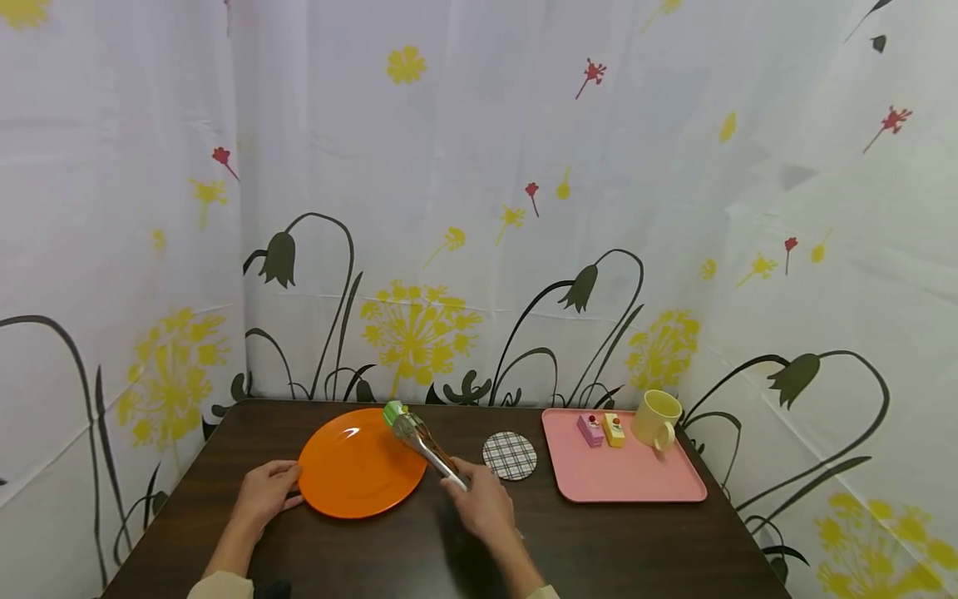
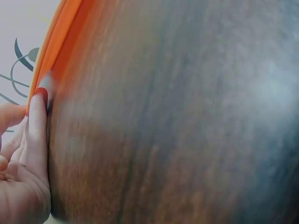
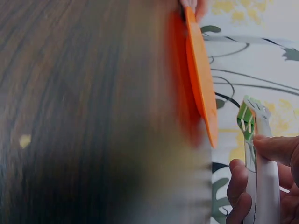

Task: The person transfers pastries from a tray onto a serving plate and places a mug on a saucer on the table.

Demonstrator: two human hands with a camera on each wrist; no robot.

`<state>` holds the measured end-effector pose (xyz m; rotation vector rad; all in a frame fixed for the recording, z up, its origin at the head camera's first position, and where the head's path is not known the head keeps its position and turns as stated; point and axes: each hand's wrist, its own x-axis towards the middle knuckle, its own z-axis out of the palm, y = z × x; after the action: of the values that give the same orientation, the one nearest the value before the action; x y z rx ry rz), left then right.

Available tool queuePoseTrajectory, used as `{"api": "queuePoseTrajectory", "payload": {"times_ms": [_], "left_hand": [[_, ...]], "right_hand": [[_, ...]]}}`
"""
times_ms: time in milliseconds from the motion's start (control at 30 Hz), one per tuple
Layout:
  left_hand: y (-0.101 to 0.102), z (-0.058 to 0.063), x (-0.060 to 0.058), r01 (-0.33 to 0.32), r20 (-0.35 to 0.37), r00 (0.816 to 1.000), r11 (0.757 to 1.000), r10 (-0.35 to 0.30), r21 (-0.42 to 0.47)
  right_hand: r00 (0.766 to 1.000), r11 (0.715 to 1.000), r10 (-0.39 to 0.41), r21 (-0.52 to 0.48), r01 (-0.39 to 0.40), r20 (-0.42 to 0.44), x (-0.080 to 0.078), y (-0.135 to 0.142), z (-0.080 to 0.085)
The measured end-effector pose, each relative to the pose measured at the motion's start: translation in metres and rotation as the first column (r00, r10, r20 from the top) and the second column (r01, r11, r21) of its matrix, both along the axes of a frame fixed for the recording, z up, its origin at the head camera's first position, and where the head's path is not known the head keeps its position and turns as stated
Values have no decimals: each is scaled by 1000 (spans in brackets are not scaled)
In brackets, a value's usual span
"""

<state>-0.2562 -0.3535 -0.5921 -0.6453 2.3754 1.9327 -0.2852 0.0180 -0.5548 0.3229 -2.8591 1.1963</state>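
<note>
My left hand (image 1: 262,497) pinches the left rim of an orange plate (image 1: 359,474); in the left wrist view the fingers and thumb meet at the plate's edge (image 2: 55,35). My right hand (image 1: 485,506) grips metal tongs (image 1: 428,452), the thumb pressing on one arm in the right wrist view. Between the tongs' slotted tips sits a small green block (image 3: 244,114), with some white on it, much like a toy cake slice. In the head view, tongs and green block hang over the plate's upper right part.
To the right, a pink tray (image 1: 629,478) carries a purple cake piece (image 1: 590,430), a yellow cake piece (image 1: 614,430) and a yellow mug (image 1: 659,418). A round checked coaster (image 1: 510,456) lies between plate and tray. Behind the dark wooden table (image 1: 359,557) hangs a flowered curtain (image 1: 464,166).
</note>
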Motion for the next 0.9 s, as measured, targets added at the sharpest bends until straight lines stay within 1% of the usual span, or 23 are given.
{"api": "queuePoseTrajectory", "payload": {"times_ms": [100, 233, 333, 500, 733, 900], "left_hand": [[0, -2, 0, -1, -5, 1000, 1000, 0, -12], [0, 1, 0, -10, -22, 1000, 1000, 9, -28], [-1, 2, -1, -19, -21, 1000, 999, 19, -33], [-2, 0, -1, -18, -10, 1000, 999, 18, -37], [3, 0, -1, -24, 6, 1000, 999, 25, -49], [6, 2, 0, -28, 6, 1000, 998, 28, -58]], "right_hand": [[1000, 999, -3, 33, 3, 2, 1, -9, -1], [1000, 998, -2, 56, 2, 3, 5, -22, -1], [1000, 998, 6, 61, -6, -2, 8, -32, 0], [1000, 995, 19, 95, -18, -5, 12, -47, -1], [999, 984, 31, 179, -23, -45, 16, -60, -8], [996, 974, 63, 221, -46, -71, 17, -66, -13]]}}
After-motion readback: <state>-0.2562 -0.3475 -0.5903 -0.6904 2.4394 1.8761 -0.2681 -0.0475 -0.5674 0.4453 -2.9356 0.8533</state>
